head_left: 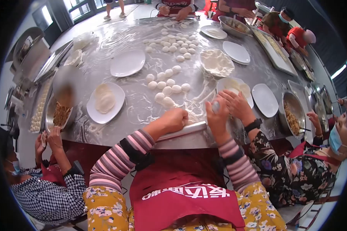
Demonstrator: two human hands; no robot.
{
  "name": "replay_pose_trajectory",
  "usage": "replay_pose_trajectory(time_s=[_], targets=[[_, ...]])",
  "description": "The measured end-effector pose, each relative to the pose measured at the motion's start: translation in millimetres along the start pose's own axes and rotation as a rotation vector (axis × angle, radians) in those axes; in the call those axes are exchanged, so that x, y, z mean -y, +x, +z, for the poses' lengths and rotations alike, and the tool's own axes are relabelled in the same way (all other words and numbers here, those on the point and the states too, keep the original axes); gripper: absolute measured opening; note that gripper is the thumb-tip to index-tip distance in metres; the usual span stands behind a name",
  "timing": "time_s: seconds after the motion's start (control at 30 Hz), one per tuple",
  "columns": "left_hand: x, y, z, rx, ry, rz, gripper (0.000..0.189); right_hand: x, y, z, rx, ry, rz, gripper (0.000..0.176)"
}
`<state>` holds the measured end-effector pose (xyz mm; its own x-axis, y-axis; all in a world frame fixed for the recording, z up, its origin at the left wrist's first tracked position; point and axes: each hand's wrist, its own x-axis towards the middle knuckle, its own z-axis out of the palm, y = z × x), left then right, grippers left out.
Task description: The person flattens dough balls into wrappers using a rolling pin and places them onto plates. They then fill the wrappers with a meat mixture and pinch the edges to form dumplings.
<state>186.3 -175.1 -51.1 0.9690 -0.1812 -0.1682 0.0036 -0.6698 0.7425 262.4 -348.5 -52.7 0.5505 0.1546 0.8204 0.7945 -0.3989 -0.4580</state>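
My left hand [174, 120] rests in a loose fist on a pale rolling pin [183, 131] that lies along the near edge of the floured steel table [142, 107]. My right hand [216, 117] is raised just to the right, its fingers closed on a small pale object [216, 106]; what that object is cannot be told. A cluster of round dough balls [167, 86] sits just beyond both hands. I wear striped sleeves and a red apron.
A neighbour's hand [237, 104] with a black watch reaches beside my right hand toward a plate [246, 89]. A plate of flat wrappers [104, 102], white plates [127, 63] [264, 100] and filling bowls [59, 113] [293, 115] surround the spot. Other people sit left, right and opposite.
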Motion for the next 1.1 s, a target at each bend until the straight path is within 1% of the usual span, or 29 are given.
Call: replay_pose_trajectory(time_s=[0.03, 0.1, 0.13, 0.2, 0.23, 0.27, 0.3, 0.33, 0.37, 0.4, 0.43, 0.47, 0.53, 0.57, 0.6, 0.63, 0.67, 0.73, 0.77, 0.83, 0.87, 0.9, 0.93, 1.0, 1.03, 1.07, 1.1], targets=[[-1.4, 3.0, -1.0, -0.014, 0.013, -0.015, 0.013, 0.4, -1.9, -0.2, -0.006, -0.008, 0.003, 0.023], [-8.7, -0.5, -5.8, -0.036, 0.009, -0.015, 0.013, 1.8, -0.6, 1.6, 0.085, 0.057, 0.14, 0.023], [-5.6, -2.9, -3.9, -0.048, 0.001, -0.013, 0.013, 2.5, -6.3, -5.8, 0.093, 0.058, 0.127, 0.023], [5.3, -7.3, 0.0, -0.068, 0.042, 0.03, 0.012, 8.4, -30.5, -32.8, 0.123, -0.101, 0.074, 0.023], [7.4, -7.8, 0.2, -0.063, -0.027, -0.006, 0.011, 14.6, -37.4, -40.0, 0.131, -0.097, 0.07, 0.023], [8.8, -7.8, 0.5, -0.063, -0.031, -0.01, 0.011, 21.2, -43.6, -48.1, 0.139, 0.039, 0.244, 0.023], [3.9, -10.1, -1.0, -0.004, -0.09, -0.018, 0.011, 24.6, -49.0, -53.6, 0.141, 0.171, 0.426, 0.023], [0.4, -11.5, 0.1, 0.064, -0.147, -0.023, 0.011, 22.8, -45.5, -47.8, 0.137, 0.165, 0.442, 0.023], [-1.2, -9.2, 3.6, 0.085, -0.142, -0.021, 0.011, 17.2, -31.7, -32.6, 0.087, 0.109, 0.308, 0.022], [-3.1, -3.0, 5.0, 0.021, -0.071, 0.01, 0.011, 11.1, -16.3, -18.0, 0.035, 0.054, 0.164, 0.021], [-5.1, 3.0, 5.1, -0.048, 0.0, 0.041, 0.01, 9.6, -5.2, -5.7, 0.045, 0.088, 0.185, 0.021], [-6.0, 7.5, 5.3, -0.043, 0.007, 0.046, 0.01, 7.5, 2.6, 3.3, 0.058, 0.126, 0.205, 0.02], [-6.9, 11.1, 2.9, -0.101, 0.015, 0.027, 0.011, 2.6, 4.1, 7.0, 0.093, 0.161, 0.233, 0.02], [-5.0, 10.3, 2.0, -0.115, 0.008, 0.027, 0.011, 3.6, -0.2, 0.5, 0.073, 0.118, 0.199, 0.02], [-6.5, 5.9, -1.3, -0.065, 0.025, 0.046, 0.01, 5.7, -5.3, -7.4, 0.057, 0.077, 0.164, 0.02], [-5.1, 1.9, -2.7, -0.012, 0.042, 0.064, 0.01, 7.2, -17.1, -20.8, 0.106, -0.054, 0.066, 0.021], [-1.2, -0.9, -2.1, -0.022, 0.036, 0.06, 0.01, 3.6, -35.4, -32.4, 0.128, -0.141, 0.045, 0.022], [5.2, -5.1, 0.0, -0.034, -0.103, 0.016, 0.009, 12.3, -54.2, -47.2, 0.115, 0.226, 0.432, 0.022], [8.8, -5.2, 2.2, 0.008, -0.093, 0.009, 0.008, 7.1, -53.7, -43.6, 0.115, 0.223, 0.44, 0.022], [0.4, -4.7, 3.1, 0.018, -0.04, 0.02, 0.009, 6.5, -29.0, -25.9, 0.091, -0.168, 0.038, 0.022], [-5.2, -1.5, 1.2, -0.001, 0.016, 0.039, 0.01, 10.8, -11.7, -13.3, 0.043, 0.046, 0.183, 0.022], [-5.5, 3.3, 3.3, -0.055, 0.026, 0.014, 0.012, 7.6, -2.1, 0.0, 0.05, 0.083, 0.213, 0.022], [-6.7, 5.8, 4.9, -0.054, 0.03, 0.019, 0.012, 5.2, 2.1, 7.2, 0.062, 0.123, 0.239, 0.022], [-6.4, 10.2, 3.6, -0.071, 0.022, 0.019, 0.013, 7.2, 1.5, 2.1, 0.045, 0.089, 0.206, 0.021], [-8.5, 7.8, 1.9, -0.043, 0.052, 0.016, 0.012, 8.9, -3.0, -3.9, 0.037, 0.056, 0.176, 0.021], [-1.9, 5.9, 2.7, -0.069, 0.028, 0.006, 0.012, 17.1, -22.9, -23.8, 0.046, 0.066, 0.321, 0.02], [3.4, 3.2, 4.2, -0.076, -0.008, 0.008, 0.011, 21.5, -33.6, -38.4, 0.103, 0.051, 0.397, 0.02]])
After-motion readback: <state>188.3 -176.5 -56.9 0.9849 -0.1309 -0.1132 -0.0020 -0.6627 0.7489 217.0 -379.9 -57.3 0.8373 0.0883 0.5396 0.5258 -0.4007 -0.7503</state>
